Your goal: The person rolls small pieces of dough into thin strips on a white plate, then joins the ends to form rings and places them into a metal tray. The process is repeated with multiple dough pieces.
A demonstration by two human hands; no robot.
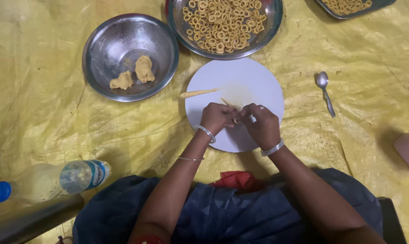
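Hands (pixel 240 121) pinching dough strip (pixel 228 104)

Count by kind:

- Steel bowls: two, the small bowl (pixel 130 57) and the large bowl (pixel 224 28).
- Dough lumps (pixel 144 68) in the small bowl: two.
- Dough rings (pixel 222 22): too many to count.
- White round board (pixel 254 86): one.
- Dough strips: two, the loose strip (pixel 199 93) and the held strip (pixel 228 103).
- Spoon (pixel 325 92): one.
- Plastic bottle (pixel 48 180): one.
- Steel tray (pixel 353 7): one, partly out of view.
- Hands: two, the left hand (pixel 217 118) and the right hand (pixel 262 125).
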